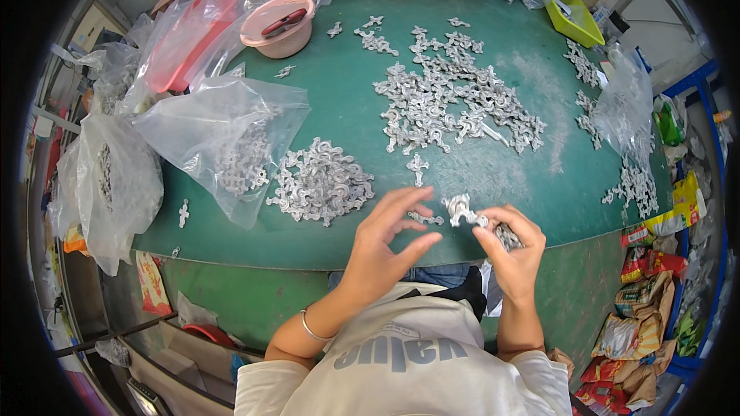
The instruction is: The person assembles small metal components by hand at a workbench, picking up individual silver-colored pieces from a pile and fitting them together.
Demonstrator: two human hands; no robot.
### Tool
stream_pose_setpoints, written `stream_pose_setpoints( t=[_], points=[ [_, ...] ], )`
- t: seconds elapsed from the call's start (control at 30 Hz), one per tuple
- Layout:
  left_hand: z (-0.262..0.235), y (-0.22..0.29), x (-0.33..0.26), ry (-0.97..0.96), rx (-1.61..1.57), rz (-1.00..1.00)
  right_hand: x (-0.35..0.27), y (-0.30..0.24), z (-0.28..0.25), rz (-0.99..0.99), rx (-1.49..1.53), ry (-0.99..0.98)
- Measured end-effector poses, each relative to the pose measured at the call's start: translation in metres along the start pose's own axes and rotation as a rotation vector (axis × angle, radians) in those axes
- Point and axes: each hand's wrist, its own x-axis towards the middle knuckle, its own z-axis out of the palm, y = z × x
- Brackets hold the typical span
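Currently right hand [515, 250] pinches a bunch of metal cross parts [470, 214] at the green table [339, 131] edge; left hand [389, 235] spread, fingertips near them. Two loose piles, three clear bags left, two pink bowls, one red tray, one yellow-green tray.

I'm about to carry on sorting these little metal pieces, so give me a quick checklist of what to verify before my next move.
1. Right hand has a firm hold on its metal pieces: ok, fingers closed round a small bunch.
2. Left hand free: ok, fingers spread, holding nothing.
3. Piece between the hands gripped securely: cannot tell.
4. Loose pile within reach on the green table: ok.
5. Clear bag open to take pieces: cannot tell.
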Motion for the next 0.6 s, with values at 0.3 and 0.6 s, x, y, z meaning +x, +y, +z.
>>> stream_pose_setpoints(
  t=[0.3, 0.6],
  points=[
    [0.012, 0.022, -0.006, -0.105, -0.136, 0.09, -0.017, -0.013, -0.012, -0.236, -0.019, -0.012],
    [0.014, 0.027, -0.013, -0.1, -0.191, 0.06, -0.023, -0.018, -0.013, -0.244, 0.037, -0.026]
  ],
)
